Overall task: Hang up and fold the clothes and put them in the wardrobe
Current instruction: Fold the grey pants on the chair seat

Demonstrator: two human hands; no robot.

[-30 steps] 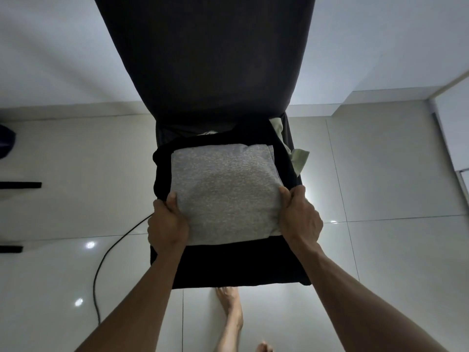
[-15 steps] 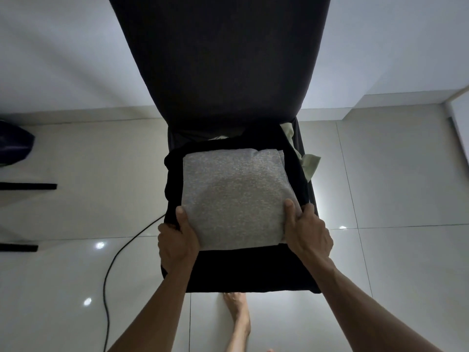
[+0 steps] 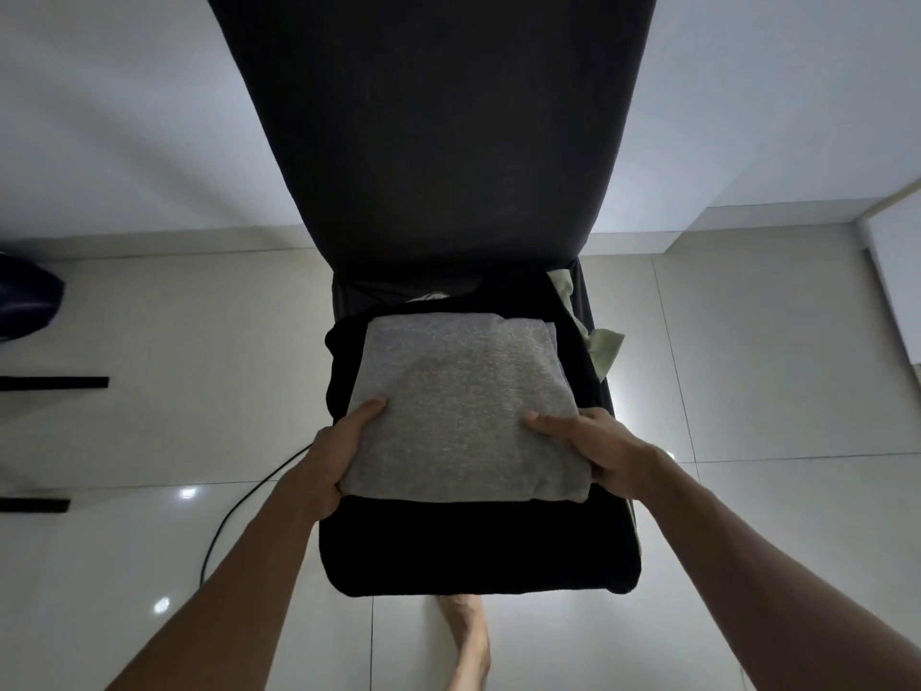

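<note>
Two hands grip one folded grey garment (image 3: 461, 406) at its near corners. The left hand (image 3: 331, 458) clamps the near left corner, thumb on top and fingers hidden beneath; the right hand (image 3: 595, 448) clamps the near right corner, with at least one digit pressed flat on the cloth. Both are closed on the fabric. Whether the garment is lifted clear or rests on what lies below cannot be told.

Progress, as judged: this item is folded square and appears ready for carrying. Beneath the hands lies a black garment (image 3: 344, 351), its fold state unclear. Beyond the right hand a pale green cloth (image 3: 605, 349) hangs loose, seemingly unfolded, and a scrap of white fabric (image 3: 428, 296) shows beyond the grey piece. No wardrobe and no hanger are in view, so storage and hanging appear outstanding.

Support is a dark chair (image 3: 433, 142), its tall back rising beyond the hands and its seat (image 3: 473, 551) extending below them. Glossy pale floor tiles (image 3: 772, 541) reflect ceiling lights. A black cable (image 3: 234, 521) runs below the left hand. White wall behind; lighting dim.
</note>
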